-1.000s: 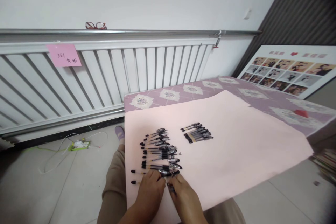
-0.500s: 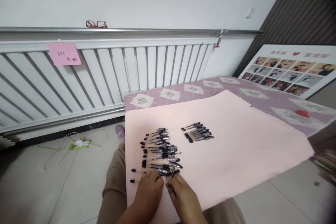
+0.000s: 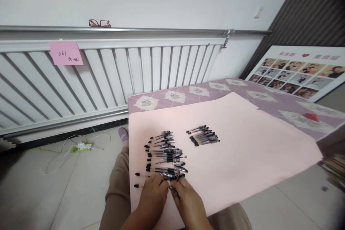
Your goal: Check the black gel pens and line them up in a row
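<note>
Pen [image 3: 137, 186]: I grasp it in left hand [image 3: 154, 194]; right hand [image 3: 188, 199] pinches dark piece [image 3: 175, 193] near left pen row [image 3: 163, 170].

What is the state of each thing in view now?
Left hand: closed on a pen
Right hand: closed on a dark item
Near pens: in loose row
Far pens: lying close together
Sheet: spread flat
Glasses: resting on pipe
Note: hanging on radiator
Power strip: cables attached

Soft, diffuse light falls evenly over the pink sheet [image 3: 256, 151], with faint shadows around the pens [image 3: 167, 170] and a thin gleam along the metal pipe [image 3: 161, 30]. Wide-angle distortion stretches the edges; the corners darken and blur, and fine print smears.
</note>
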The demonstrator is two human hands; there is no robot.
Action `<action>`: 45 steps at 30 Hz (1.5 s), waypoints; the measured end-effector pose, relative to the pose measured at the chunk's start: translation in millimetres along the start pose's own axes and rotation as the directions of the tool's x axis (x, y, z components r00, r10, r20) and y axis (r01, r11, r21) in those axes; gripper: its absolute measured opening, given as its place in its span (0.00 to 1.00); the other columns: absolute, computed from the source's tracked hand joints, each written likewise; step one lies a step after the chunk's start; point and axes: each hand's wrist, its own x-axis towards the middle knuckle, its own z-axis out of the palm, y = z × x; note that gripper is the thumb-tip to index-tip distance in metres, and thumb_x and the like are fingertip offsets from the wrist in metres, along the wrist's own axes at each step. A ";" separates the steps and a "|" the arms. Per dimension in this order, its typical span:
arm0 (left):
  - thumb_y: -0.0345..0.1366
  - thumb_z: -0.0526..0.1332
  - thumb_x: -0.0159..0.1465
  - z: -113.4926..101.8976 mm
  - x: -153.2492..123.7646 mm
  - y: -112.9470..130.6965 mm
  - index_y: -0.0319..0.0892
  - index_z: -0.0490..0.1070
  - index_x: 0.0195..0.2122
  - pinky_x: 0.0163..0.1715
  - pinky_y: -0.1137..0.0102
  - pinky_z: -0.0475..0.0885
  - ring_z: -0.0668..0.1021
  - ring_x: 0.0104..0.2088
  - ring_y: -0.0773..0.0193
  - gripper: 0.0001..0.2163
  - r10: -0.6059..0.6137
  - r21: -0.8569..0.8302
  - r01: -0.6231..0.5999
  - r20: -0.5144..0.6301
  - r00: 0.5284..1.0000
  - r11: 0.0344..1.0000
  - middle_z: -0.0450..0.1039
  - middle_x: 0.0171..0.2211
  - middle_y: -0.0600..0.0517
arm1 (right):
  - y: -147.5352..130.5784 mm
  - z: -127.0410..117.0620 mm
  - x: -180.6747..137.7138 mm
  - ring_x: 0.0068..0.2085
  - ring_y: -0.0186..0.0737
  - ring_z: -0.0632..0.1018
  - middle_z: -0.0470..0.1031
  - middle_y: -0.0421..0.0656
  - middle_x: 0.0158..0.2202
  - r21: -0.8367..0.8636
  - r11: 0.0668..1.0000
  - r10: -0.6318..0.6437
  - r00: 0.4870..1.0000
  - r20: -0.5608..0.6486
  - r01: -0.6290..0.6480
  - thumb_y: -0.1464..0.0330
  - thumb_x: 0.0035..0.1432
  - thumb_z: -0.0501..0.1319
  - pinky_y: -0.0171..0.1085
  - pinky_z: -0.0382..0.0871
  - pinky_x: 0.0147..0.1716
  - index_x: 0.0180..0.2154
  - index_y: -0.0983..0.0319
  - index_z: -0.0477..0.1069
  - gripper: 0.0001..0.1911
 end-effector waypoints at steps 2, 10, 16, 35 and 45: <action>0.26 0.60 0.56 -2.5 -0.8 -0.9 0.45 0.70 0.31 0.36 0.63 0.67 0.70 0.35 0.59 0.06 -0.009 -0.019 0.009 0.027 1.000 1.000 0.69 0.32 0.53 | -0.1 -0.4 -0.7 0.37 0.38 0.76 0.73 0.42 0.38 -0.012 1.000 -0.003 1.000 0.007 0.003 0.73 0.56 0.53 0.32 0.68 0.34 0.38 0.54 0.71 0.11; 0.24 0.58 0.55 -12.2 -4.3 -5.8 0.44 0.69 0.34 0.40 0.60 0.67 0.69 0.38 0.58 0.08 -0.011 -0.092 0.014 0.036 0.999 0.996 0.68 0.35 0.51 | 5.1 0.7 4.3 0.36 0.40 0.75 0.71 0.43 0.36 0.098 0.995 -0.011 0.997 -0.077 0.018 0.75 0.55 0.52 0.36 0.69 0.35 0.37 0.58 0.67 0.10; 0.24 0.56 0.55 -14.3 -9.3 -9.0 0.44 0.69 0.36 0.40 0.59 0.67 0.69 0.38 0.57 0.10 -0.016 -0.115 0.015 -0.011 1.000 0.993 0.68 0.34 0.51 | 3.4 -10.5 15.2 0.38 0.41 0.74 0.69 0.45 0.36 0.235 0.966 -0.061 0.982 -0.181 0.104 0.79 0.52 0.51 0.38 0.70 0.37 0.39 0.61 0.64 0.13; 0.28 0.53 0.58 -3.0 -12.4 -13.7 0.41 0.64 0.41 0.44 0.57 0.67 0.71 0.42 0.55 0.10 -0.033 -0.020 0.029 -0.281 0.959 0.999 0.70 0.39 0.47 | -21.0 -9.3 30.3 0.37 0.43 0.71 0.71 0.44 0.36 -0.057 0.989 -0.139 0.990 -0.005 0.139 0.77 0.51 0.56 0.37 0.65 0.36 0.37 0.56 0.73 0.14; 0.29 0.56 0.56 -2.7 -8.3 -13.7 0.43 0.66 0.40 0.43 0.59 0.66 0.71 0.41 0.56 0.11 -0.062 -0.071 0.051 -0.164 0.984 0.996 0.69 0.38 0.49 | 39.8 -28.9 36.3 0.40 0.42 0.71 0.70 0.46 0.37 0.129 0.983 -0.102 0.967 -0.234 0.135 0.75 0.54 0.53 0.40 0.67 0.41 0.41 0.61 0.70 0.13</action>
